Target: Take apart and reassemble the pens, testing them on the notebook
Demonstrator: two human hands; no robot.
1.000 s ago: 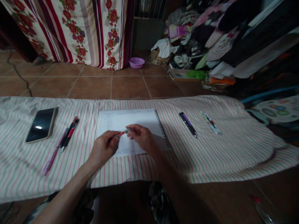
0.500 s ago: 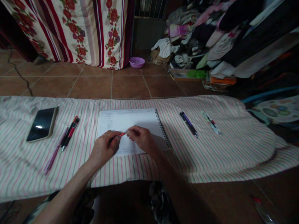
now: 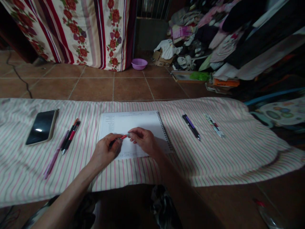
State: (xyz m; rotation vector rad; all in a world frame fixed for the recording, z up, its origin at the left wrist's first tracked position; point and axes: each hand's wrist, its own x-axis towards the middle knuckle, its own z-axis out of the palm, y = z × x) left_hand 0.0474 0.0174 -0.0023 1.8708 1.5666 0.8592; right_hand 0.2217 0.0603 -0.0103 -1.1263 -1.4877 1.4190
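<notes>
While 2 hands (image 3: 106, 149) hold a pen (image 3: 124, 136), white cloth (image 3: 167, 49) overhangs a box (image 3: 159, 59).

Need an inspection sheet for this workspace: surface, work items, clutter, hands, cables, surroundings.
Surface: striped cloth, rumpled in places.
Work items: red pen, held above spiral notebook.
Clutter: left, phone, pinkish pen, two dark pens; right, purple-black pen, light patterned pens, count unclear.
Hands: left hand grips the red pen's dark end; right hand pinches its other end.
Cables: dark cable on floor, far left.
Surroundings: floral curtain, purple basin, clothes heap.
</notes>
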